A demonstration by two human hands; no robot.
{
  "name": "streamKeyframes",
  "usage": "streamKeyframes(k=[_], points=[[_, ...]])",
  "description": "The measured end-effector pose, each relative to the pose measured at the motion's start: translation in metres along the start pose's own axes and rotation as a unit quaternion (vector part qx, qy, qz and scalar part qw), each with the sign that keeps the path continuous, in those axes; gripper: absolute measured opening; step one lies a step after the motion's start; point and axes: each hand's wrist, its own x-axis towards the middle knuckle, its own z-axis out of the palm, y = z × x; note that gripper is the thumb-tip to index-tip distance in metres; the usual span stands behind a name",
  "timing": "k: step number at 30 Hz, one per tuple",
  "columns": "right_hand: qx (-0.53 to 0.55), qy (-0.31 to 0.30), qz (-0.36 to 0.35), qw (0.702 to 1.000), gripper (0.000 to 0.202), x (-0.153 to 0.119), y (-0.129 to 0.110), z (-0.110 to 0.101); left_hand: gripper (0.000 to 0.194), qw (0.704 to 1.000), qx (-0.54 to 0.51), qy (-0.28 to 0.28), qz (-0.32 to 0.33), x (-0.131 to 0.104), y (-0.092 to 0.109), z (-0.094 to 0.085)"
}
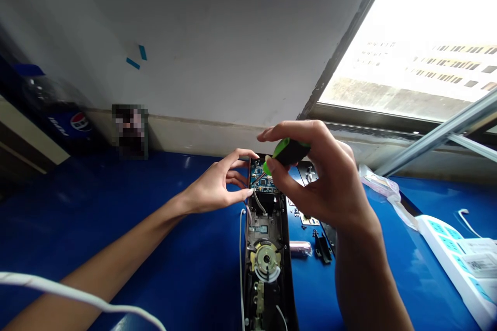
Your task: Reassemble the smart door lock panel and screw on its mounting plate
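A long dark device housing [285, 269] lies open on the blue table, with a round metal part [266, 259] and white wires inside. At its far end sits a blue-green circuit board [266, 184]. My left hand [219, 181] grips the housing's far left edge, thumb and fingers on its rim beside the board. My right hand [320, 176] is closed on a green and black screwdriver [289, 152], held tilted above the board. The screwdriver's thin shaft points down and left to the board's left side; whether its tip touches anything is too small to tell.
Right of the housing lie small screws, metal plates, a black bracket [322, 248] and a wrapped cylinder [300, 249]. A white power strip [452, 258] is farther right. A Pepsi bottle [64, 114] stands back left; a white cable [81, 295] crosses the lower left.
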Motion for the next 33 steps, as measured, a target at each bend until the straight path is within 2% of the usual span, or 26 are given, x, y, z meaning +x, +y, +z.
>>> streamKeyframes(k=[5, 10, 15, 20, 25, 29, 33], points=[[-0.098, 0.076, -0.014, 0.992, 0.023, 0.0000, -0.0005, -0.0023, 0.064, 1.000, 0.012, -0.001, -0.009, -0.0014, 0.0031, -0.0004], [-0.079, 0.022, 0.012, 0.997, 0.046, 0.0002, -0.0033, -0.0034, 0.064, 1.000, 0.014, -0.006, -0.012, -0.0011, 0.0032, -0.0002], [-0.109, 0.058, 0.029, 0.992, 0.037, -0.0005, -0.0012, -0.0019, 0.062, 0.999, 0.039, -0.003, -0.009, -0.0012, 0.0026, -0.0006], [-0.076, 0.024, 0.037, 0.996, 0.056, 0.0000, -0.0021, -0.0013, 0.062, 0.999, 0.050, -0.001, -0.014, -0.0018, 0.0028, 0.0003], [-0.116, 0.042, 0.029, 0.992, 0.040, 0.0005, -0.0024, -0.0025, 0.061, 0.998, 0.054, 0.005, -0.010, -0.0011, 0.0035, 0.0007], [-0.103, 0.021, 0.034, 0.994, 0.049, 0.0000, -0.0041, -0.0050, 0.060, 0.998, 0.054, -0.001, -0.014, -0.0006, 0.0064, 0.0008], [-0.122, 0.041, 0.024, 0.991, 0.038, -0.0005, -0.0039, -0.0057, 0.060, 0.999, 0.044, -0.003, -0.013, -0.0009, 0.0082, 0.0012]])
